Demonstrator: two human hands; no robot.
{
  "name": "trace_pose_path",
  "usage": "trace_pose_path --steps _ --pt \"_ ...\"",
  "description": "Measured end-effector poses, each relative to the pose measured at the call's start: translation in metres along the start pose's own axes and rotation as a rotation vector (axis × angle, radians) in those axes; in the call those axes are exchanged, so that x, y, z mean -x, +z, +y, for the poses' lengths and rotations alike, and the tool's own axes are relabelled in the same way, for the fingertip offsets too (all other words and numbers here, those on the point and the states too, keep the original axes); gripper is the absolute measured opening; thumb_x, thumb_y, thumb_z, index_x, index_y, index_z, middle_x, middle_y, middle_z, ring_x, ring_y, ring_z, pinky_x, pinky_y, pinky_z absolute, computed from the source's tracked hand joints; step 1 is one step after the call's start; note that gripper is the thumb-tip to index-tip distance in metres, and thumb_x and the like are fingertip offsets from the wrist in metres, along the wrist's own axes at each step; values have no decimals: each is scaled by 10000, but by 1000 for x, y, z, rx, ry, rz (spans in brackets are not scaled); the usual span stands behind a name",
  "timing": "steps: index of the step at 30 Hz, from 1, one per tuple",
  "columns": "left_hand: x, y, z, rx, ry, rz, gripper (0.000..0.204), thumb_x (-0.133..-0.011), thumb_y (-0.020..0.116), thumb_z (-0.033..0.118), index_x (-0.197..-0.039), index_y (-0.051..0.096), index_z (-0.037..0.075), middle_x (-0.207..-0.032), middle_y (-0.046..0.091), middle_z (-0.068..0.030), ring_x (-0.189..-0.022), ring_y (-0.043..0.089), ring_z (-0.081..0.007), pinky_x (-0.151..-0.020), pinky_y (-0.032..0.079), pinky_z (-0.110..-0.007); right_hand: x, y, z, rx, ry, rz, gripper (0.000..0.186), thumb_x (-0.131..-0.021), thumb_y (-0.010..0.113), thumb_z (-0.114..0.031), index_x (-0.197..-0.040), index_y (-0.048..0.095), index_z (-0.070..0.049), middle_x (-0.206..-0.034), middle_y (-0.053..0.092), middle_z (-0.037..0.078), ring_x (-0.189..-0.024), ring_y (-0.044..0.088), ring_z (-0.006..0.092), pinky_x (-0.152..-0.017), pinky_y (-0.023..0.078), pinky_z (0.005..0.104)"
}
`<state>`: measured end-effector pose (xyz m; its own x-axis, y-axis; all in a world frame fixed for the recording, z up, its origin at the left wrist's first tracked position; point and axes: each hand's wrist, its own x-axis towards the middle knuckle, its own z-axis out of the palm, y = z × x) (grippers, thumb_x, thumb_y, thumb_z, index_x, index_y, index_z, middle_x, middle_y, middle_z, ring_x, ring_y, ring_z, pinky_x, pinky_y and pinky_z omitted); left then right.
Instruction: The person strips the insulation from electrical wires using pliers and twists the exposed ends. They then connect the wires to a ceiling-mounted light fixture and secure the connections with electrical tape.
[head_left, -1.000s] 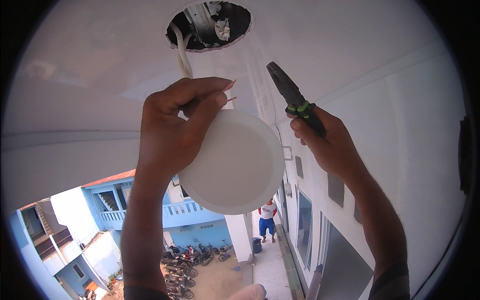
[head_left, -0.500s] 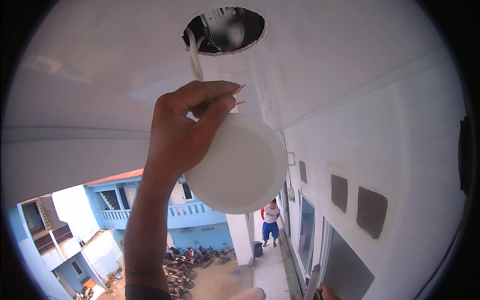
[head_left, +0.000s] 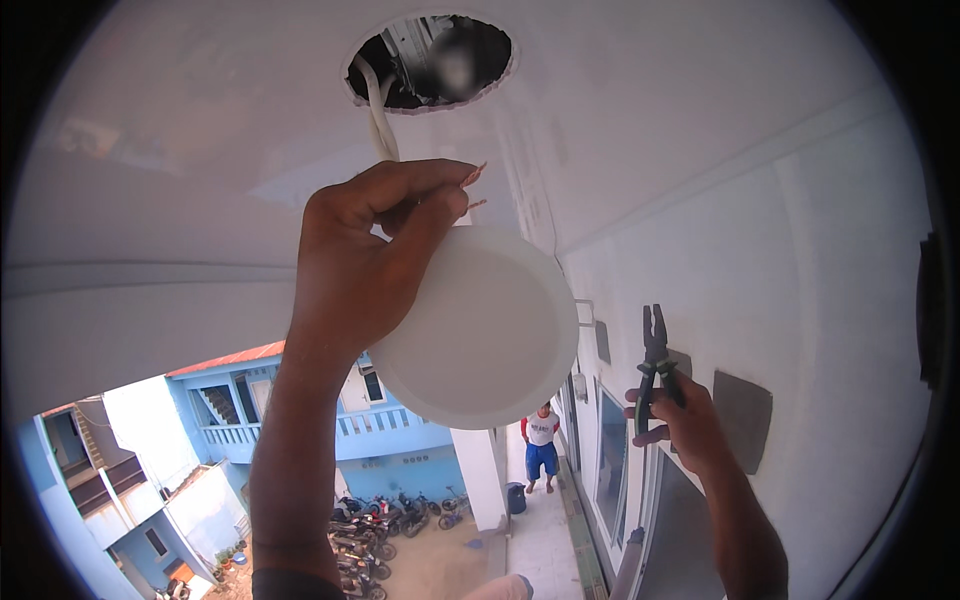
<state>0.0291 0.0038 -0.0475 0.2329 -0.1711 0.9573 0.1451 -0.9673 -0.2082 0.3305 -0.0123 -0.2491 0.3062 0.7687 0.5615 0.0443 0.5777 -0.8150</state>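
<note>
My left hand (head_left: 365, 250) is raised under the ceiling, thumb and forefinger pinched on electrical wires; twisted bare copper ends (head_left: 478, 174) stick out past the fingertips. Pale cable (head_left: 377, 115) runs from a round ceiling hole (head_left: 408, 75) down behind this hand. A round white ceiling lamp (head_left: 490, 335) hangs just below and right of the fingers, its attachment hidden behind the hand. My right hand (head_left: 692, 425) holds combination pliers (head_left: 655, 365) by their black and green handles, to the right of the lamp and apart from it, jaws pointing up.
A white wall (head_left: 790, 290) with windows and grey square patches runs along the right. Far below, a person (head_left: 541, 445) stands on the walkway near a dark bin (head_left: 516, 498). Parked motorbikes (head_left: 365, 535) and a light blue building (head_left: 395, 435) lie beyond at left.
My right hand has come up from the lower edge, bringing the pliers into full view. The left hand keeps its pinch on the wires; the ceiling hole appears slightly farther left.
</note>
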Motion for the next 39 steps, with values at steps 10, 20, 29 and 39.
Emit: trace_pose_path --steps 10,20,29,39 --pt "0 1 3 -7 46 -14 200 -941 688 72 -1119 762 21 -965 775 -122 -790 729 -146 -722 595 -286 -56 73 -146 622 -970 -112 554 -945 573 -96 -1481 474 2 -662 553 50 -558 527 126 -615 460 305" --pt "4 3 1 49 -50 -2 191 -927 696 100 -1087 779 38 -961 763 -84 -806 708 -125 -720 542 -272 -60 88 -154 678 -1006 -213 508 -970 597 -119 -1447 506 29 -666 599 96 -582 604 156 -613 491 326" --pt "9 3 -2 42 -44 39 180 -916 705 90 -1065 785 29 -968 761 -94 -805 705 -128 -712 541 -270 -70 92 -143 693 -1142 -142 494 -1001 628 -179 -1467 527 -50 -633 540 46 -556 543 128 -591 441 291" --pt "31 0 -17 31 69 5 188 -933 711 75 -1096 764 -1 -931 768 -111 -771 711 -126 -700 572 -265 -78 107 -128 805 -1260 76 320 -877 787 -248 -1040 644 -13 -765 671 137 -693 695 280 -680 531 373"
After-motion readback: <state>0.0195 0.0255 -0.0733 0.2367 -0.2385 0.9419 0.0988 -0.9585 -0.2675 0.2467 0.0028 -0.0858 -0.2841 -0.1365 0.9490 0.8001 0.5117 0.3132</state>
